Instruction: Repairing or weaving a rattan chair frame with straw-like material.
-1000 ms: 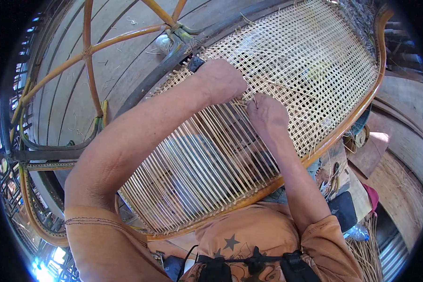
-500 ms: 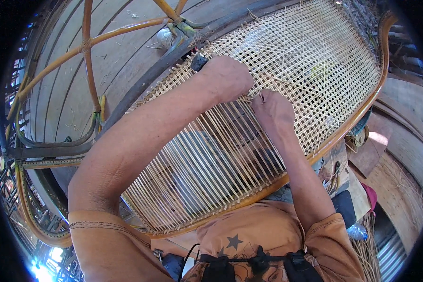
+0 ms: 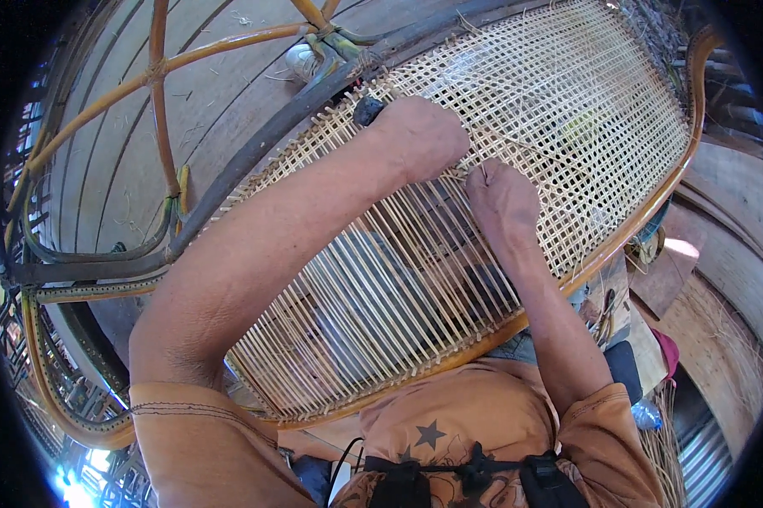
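Note:
A long panel of pale cane webbing (image 3: 610, 135) lies across a curved rattan frame (image 3: 415, 367). The right part is an open lattice; the left part has only parallel cane strands (image 3: 348, 313). My left hand (image 3: 424, 137) is closed on the panel's upper middle, where the lattice meets the bare strands; its fingertips are hidden. My right hand (image 3: 504, 199) is just right of it and slightly nearer, closed with thumb and fingers pinched on a thin cane strand (image 3: 486, 174). A small dark object (image 3: 367, 110), its kind unclear, shows beside my left wrist.
Crossed rattan poles (image 3: 158, 76) stand at the upper left above a plank floor (image 3: 221, 93). A dark curved pole (image 3: 254, 157) runs along the panel's far edge. Right of me are boards (image 3: 703, 313), a plastic bottle (image 3: 646, 415) and a bundle of thin strips (image 3: 671, 457).
The panel and both arms appear slightly farther right in the picture. Both hands stay closed at the same edge of the weave.

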Action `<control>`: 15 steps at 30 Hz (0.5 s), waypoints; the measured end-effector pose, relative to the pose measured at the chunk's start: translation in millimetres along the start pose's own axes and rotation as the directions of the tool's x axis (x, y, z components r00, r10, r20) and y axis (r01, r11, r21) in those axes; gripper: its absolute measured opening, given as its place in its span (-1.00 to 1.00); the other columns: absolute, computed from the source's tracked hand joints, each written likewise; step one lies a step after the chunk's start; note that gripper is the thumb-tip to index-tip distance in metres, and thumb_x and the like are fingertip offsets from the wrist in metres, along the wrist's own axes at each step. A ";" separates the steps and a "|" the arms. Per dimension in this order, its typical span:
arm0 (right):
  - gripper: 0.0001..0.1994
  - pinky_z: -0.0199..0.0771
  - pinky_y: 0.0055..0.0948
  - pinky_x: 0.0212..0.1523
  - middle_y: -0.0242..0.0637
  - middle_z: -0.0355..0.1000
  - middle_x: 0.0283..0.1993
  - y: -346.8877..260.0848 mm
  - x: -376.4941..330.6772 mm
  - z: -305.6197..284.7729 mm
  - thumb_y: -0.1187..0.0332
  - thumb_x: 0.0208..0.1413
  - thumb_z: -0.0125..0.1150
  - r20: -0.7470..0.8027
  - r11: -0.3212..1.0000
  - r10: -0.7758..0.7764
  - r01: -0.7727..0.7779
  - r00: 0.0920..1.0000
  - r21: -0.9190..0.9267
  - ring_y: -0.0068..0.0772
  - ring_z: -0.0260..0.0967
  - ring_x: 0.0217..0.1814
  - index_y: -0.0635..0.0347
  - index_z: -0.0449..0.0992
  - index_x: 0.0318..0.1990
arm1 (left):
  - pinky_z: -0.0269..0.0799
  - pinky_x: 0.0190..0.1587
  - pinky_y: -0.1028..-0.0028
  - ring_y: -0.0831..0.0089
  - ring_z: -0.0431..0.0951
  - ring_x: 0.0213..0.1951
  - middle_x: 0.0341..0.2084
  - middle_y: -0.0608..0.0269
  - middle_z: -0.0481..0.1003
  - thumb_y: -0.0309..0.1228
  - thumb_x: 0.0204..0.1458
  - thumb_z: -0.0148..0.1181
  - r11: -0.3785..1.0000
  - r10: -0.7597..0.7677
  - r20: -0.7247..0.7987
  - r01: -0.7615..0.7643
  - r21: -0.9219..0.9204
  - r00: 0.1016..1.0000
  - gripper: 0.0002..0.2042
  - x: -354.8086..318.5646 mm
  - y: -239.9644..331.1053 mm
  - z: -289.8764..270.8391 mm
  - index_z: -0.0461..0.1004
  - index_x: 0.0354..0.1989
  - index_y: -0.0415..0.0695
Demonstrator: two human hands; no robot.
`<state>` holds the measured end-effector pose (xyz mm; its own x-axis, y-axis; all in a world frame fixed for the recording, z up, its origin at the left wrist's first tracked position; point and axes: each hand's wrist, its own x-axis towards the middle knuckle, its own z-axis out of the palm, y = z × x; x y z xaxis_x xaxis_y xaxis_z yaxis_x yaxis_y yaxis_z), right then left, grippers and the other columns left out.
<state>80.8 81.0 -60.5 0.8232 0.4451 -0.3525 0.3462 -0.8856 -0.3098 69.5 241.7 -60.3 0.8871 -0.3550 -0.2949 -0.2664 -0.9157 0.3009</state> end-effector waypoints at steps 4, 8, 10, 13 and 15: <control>-0.73 0.43 -0.10 -0.33 -0.01 0.45 -0.52 -0.7 1.9 -1.3 0.24 0.07 -0.01 0.027 0.999 0.010 -0.008 1.000 -0.040 0.01 0.45 -0.43 0.22 0.51 -0.49 | 0.51 -0.33 0.29 0.19 0.58 -0.36 -0.46 0.11 0.54 -0.43 -0.13 0.08 1.000 -0.012 0.028 0.012 0.010 1.000 -0.87 -1.0 1.0 -4.0 0.56 -0.48 -0.13; -0.71 0.43 -0.09 -0.31 0.02 0.45 -0.49 1.8 4.6 -3.0 0.21 0.08 -0.02 0.106 1.000 -0.017 0.020 0.994 -0.023 0.03 0.45 -0.39 0.23 0.51 -0.47 | 0.49 -0.34 0.25 0.14 0.57 -0.38 -0.47 0.05 0.52 -0.40 -0.13 0.07 1.000 0.001 -0.001 -0.001 0.012 1.000 -0.86 -0.9 -0.4 -2.4 0.52 -0.50 -0.18; -0.71 0.38 -0.08 -0.31 0.05 0.43 -0.49 5.5 6.1 -2.8 0.21 0.07 0.00 0.109 1.000 -0.019 0.017 0.994 0.023 0.07 0.42 -0.38 0.26 0.48 -0.46 | 0.49 -0.34 0.25 0.15 0.57 -0.38 -0.47 0.04 0.52 -0.41 -0.12 0.05 1.000 -0.008 0.039 0.008 0.004 0.999 -0.86 -0.7 1.1 -7.2 0.52 -0.50 -0.19; -0.72 0.34 -0.09 -0.30 0.09 0.40 -0.47 6.9 6.8 -3.3 0.21 0.07 0.02 0.118 0.995 -0.039 0.029 0.992 0.093 0.10 0.39 -0.36 0.29 0.45 -0.42 | 0.49 -0.34 0.24 0.16 0.57 -0.37 -0.47 0.03 0.51 -0.45 -0.11 0.03 0.999 -0.033 0.037 0.033 -0.005 0.999 -0.86 -5.4 5.0 -5.6 0.52 -0.49 -0.20; -0.72 0.34 -0.10 -0.30 0.09 0.40 -0.46 6.4 6.3 -3.7 0.20 0.08 0.02 0.124 0.992 -0.055 0.041 0.991 0.115 0.09 0.39 -0.35 0.28 0.45 -0.40 | 0.49 -0.34 0.24 0.16 0.57 -0.37 -0.47 0.03 0.51 -0.47 -0.10 0.01 0.999 -0.047 -0.005 0.047 -0.011 0.999 -0.86 -9.7 4.9 0.3 0.52 -0.48 -0.20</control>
<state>89.9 77.7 -61.4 0.7408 0.5064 -0.4412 0.3255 -0.8453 -0.4237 59.5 240.5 -56.2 0.9007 -0.3101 -0.3041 -0.2200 -0.9294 0.2963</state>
